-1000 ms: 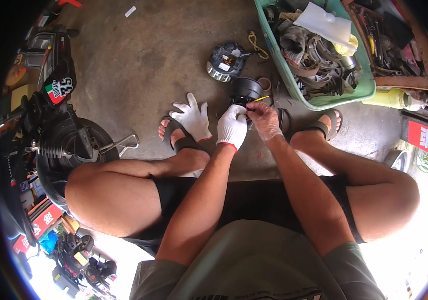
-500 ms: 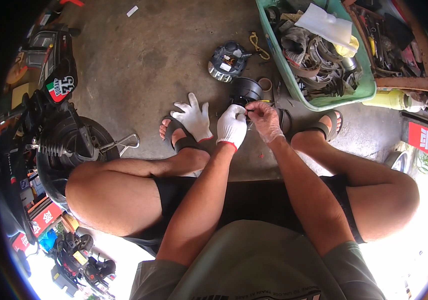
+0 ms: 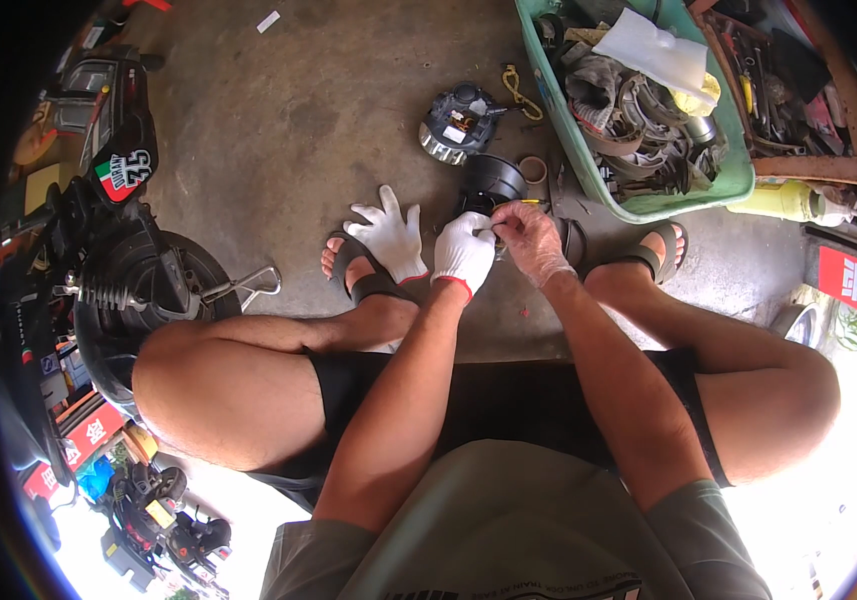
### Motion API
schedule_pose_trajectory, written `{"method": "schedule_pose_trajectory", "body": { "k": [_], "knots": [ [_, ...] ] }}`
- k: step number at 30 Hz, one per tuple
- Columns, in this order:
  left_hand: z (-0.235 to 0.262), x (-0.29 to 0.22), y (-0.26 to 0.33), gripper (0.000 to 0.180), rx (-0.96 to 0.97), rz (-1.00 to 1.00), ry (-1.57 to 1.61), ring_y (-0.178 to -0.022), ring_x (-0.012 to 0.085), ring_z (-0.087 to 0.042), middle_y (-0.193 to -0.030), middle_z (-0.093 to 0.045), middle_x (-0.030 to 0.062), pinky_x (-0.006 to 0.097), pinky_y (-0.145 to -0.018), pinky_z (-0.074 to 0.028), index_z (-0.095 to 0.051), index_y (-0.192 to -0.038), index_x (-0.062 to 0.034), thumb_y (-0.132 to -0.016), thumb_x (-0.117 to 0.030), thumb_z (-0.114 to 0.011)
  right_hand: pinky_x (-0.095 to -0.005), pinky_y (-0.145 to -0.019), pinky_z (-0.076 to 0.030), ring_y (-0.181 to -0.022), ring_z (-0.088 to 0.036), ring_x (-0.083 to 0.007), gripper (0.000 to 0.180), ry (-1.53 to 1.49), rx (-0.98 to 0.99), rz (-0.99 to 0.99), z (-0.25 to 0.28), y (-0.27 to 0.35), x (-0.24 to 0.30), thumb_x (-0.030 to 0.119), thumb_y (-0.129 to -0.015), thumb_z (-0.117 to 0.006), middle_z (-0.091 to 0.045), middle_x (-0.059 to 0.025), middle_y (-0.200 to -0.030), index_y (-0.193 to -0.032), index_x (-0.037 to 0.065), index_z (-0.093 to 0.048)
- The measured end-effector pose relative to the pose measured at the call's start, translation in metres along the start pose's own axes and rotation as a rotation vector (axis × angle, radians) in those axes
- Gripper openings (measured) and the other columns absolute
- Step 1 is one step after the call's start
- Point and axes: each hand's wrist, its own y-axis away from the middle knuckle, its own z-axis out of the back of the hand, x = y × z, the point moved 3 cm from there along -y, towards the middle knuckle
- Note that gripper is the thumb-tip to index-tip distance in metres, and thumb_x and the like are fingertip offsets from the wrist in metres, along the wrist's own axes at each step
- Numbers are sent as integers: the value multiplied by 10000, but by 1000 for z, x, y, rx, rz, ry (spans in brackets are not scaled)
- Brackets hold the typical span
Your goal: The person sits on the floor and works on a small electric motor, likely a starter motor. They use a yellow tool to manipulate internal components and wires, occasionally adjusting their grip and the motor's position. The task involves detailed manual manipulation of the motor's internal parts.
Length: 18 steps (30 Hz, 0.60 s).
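Drum (image 3: 493, 178), black, sits at twelve o'clock from the hands. The left hand (image 3: 464, 252), white-gloved, curls its fingers against the drum's near side; the right hand (image 3: 532, 240) brings its fingertips nearly together — I cannot tell what either grips. From the drum — unit (image 3: 458, 125) at eleven, bin (image 3: 693, 200) at two, loose glove (image 3: 391, 240) at eight.

Knitted, matt white cloth over the left hand (image 3: 463, 252); thin, shiny clear film over the right hand (image 3: 533, 242). Smooth black plastic on the round housing (image 3: 494, 178). Bright, ribbed metal edging the dark unit (image 3: 463, 112). Dull, stained concrete across the floor (image 3: 268, 130).
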Motion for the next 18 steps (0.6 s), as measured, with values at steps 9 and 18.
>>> {"method": "schedule_pose_trajectory", "body": {
  "k": [9, 18],
  "knots": [
    [2, 16, -7, 233, -8, 108, -10, -871, 278, -676, -901, -704, 128, 368, -793, -518, -629, -997, -59, -768, -97, -650, -313, -707, -501, -770, -634, -223, 143, 93, 41, 42, 1, -1, 3, 9, -770, -675, -663, -77, -861, -886, 92, -666],
    [12, -5, -2, 239, 33, 61, -80, -880, 282, -674, -911, -703, 137, 371, -797, -513, -626, -1018, -60, -782, -91, -626, -324, -749, -493, -802, -634, -236, 156, 92, 172, -8, 3, -5, -10, 39, -795, -665, -666, -80, -881, -919, 128, -702]
  ]
}}
